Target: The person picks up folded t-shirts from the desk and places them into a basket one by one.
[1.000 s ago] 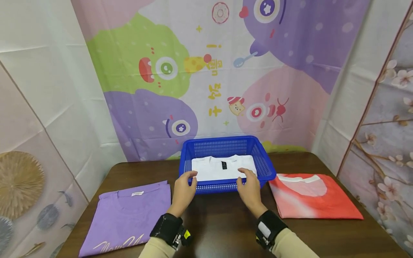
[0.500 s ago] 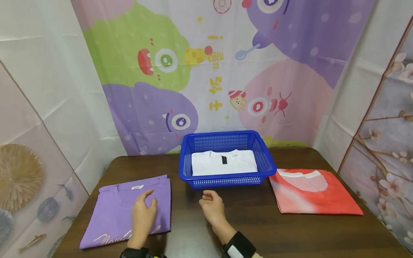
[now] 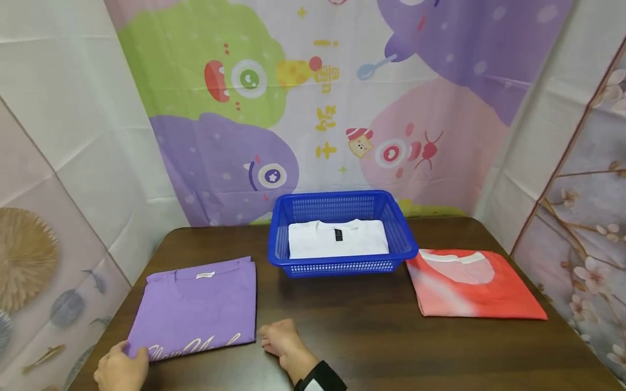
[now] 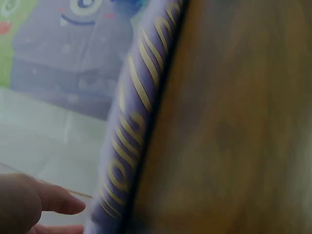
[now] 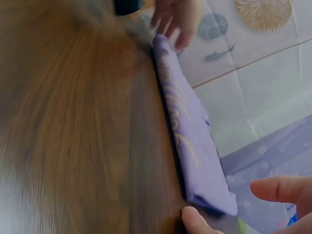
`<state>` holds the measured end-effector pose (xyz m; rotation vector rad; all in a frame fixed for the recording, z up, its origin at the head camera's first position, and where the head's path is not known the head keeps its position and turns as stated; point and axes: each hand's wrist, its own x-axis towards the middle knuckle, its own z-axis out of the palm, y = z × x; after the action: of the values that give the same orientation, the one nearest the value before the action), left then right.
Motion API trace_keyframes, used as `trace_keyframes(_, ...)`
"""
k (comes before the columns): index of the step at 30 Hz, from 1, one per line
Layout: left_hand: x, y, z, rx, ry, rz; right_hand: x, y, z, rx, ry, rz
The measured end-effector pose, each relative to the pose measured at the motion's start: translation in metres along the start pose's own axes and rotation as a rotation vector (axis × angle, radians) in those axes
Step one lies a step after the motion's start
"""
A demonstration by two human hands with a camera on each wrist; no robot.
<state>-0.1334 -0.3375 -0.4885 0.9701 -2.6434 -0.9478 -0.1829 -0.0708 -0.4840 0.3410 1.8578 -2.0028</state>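
A folded purple T-shirt [image 3: 202,304] with cream script lettering lies at the table's left side. My left hand [image 3: 121,368] is at its near left corner, fingers and thumb apart on either side of that corner. In the left wrist view, the lettered front edge of the shirt [image 4: 131,131] runs up from the left fingertips. My right hand [image 3: 283,342] hovers just beyond the shirt's near right corner. From the right wrist, its thumb and finger [image 5: 278,189] show spread, with a gap between them and the shirt [image 5: 185,122].
A blue plastic basket [image 3: 342,259] at the back middle holds a folded white T-shirt [image 3: 337,244]. To its right lies a folded red and pink T-shirt [image 3: 481,290]. Printed curtains [image 3: 327,125] hang close behind the dark wooden table [image 3: 371,331].
Both hands have left the basket's front rim and come leftward and nearer. The left hand has crossed over the purple T-shirt to its near left corner; the right has stopped beside its near right corner.
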Motion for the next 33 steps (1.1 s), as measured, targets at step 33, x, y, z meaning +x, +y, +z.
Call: trace_keyframes(33, 0.037, -0.029, -0.017, -0.406, -0.372, -0.086, 0.017, 0.008, 0.032, 0.144, 0.086, 0.046)
